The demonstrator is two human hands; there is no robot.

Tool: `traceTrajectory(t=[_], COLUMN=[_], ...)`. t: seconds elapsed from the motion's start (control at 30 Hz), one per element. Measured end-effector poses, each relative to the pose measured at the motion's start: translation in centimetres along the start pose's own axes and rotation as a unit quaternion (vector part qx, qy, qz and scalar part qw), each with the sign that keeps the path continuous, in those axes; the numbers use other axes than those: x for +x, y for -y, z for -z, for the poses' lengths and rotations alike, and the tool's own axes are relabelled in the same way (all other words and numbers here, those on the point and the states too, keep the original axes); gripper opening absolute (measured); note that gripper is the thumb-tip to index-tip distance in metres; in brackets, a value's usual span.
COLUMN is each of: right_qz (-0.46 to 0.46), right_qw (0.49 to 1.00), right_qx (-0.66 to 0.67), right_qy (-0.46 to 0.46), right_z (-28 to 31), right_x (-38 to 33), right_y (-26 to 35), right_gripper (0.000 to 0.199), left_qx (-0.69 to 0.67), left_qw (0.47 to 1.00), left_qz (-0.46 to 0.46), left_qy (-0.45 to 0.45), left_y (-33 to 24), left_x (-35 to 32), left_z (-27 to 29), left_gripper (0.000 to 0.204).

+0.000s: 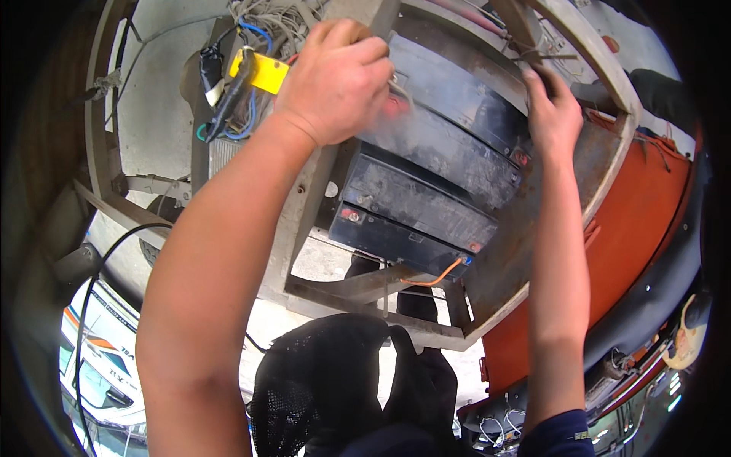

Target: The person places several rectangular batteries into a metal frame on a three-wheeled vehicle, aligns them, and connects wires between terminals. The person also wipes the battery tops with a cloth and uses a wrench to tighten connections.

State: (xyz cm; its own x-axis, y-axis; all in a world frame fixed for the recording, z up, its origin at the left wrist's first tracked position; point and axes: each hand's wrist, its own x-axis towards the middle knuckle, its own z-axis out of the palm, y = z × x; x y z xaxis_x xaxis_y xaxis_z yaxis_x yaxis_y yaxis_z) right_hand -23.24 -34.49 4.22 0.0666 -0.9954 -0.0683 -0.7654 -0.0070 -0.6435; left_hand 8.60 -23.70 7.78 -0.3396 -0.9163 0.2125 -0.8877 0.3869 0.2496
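My left hand (335, 84) and right hand (553, 118) curl (holds unclear) near batteries (449, 156), where the orange wire (440, 281), if dislodged, could short terminals (351, 215).

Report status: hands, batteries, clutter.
Left hand curled, grip hidden; right hand near metal frame. Batteries side by side inside frame. Tangled wires near left hand.

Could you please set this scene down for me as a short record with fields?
Left hand: the person's left hand, fingers curled, above the batteries' left end; grip hidden
Right hand: the person's right hand, fingers bent, near the batteries' upper right; contact unclear
Batteries: black rectangular batteries, side by side, dusty on top
Support: rusty brown metal frame around them
Wiring: thin orange cable at the lowest battery's right end
Beside left hand: flat yellow rectangular piece
Far right: large orange panel
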Motion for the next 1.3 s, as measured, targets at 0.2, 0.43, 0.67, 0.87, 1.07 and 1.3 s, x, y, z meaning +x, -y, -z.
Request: traceTrajectory(t=[0.2,0.43,0.67,0.87,1.07,1.3], right_qz=[-0.157,-0.375,-0.431,-0.481,-0.497,-0.446], right_qw=[0.964,0.858,0.750,0.713,0.720,0.809], right_qx=[0.150,0.350,0.493,0.508,0.480,0.371], right_qy=[-0.156,-0.023,0.099,0.052,0.057,0.097], right_z=[3.0,-0.8,-0.5,-1.5,-1.1,-1.3], right_x=[-13.6,-22.7,-25.1,-26.2,-25.1,-25.9], right_y=[-2.7,-4.2,-6.9,-7.3,-6.6,-7.4], right_gripper=[0.041,0.059,0.091,0.089,0.082,0.097], left_qx=[0.016,0.013,-0.008,-0.024,-0.021,-0.016], left_qw=[0.999,0.999,0.999,0.999,0.999,1.000], left_qz=[0.010,0.013,0.001,0.006,0.013,0.018], left_qy=[-0.029,-0.037,-0.040,-0.036,-0.028,0.012], left_y=[-0.6,-0.6,-0.4,-0.6,-1.0,-1.2], left_x=[0.1,0.1,0.4,0.7,1.0,1.4], left_z=[-0.2,-0.2,-0.2,0.3,0.5,1.0], left_gripper=[0.016,0.014,0.012,0.015,0.017,0.022])
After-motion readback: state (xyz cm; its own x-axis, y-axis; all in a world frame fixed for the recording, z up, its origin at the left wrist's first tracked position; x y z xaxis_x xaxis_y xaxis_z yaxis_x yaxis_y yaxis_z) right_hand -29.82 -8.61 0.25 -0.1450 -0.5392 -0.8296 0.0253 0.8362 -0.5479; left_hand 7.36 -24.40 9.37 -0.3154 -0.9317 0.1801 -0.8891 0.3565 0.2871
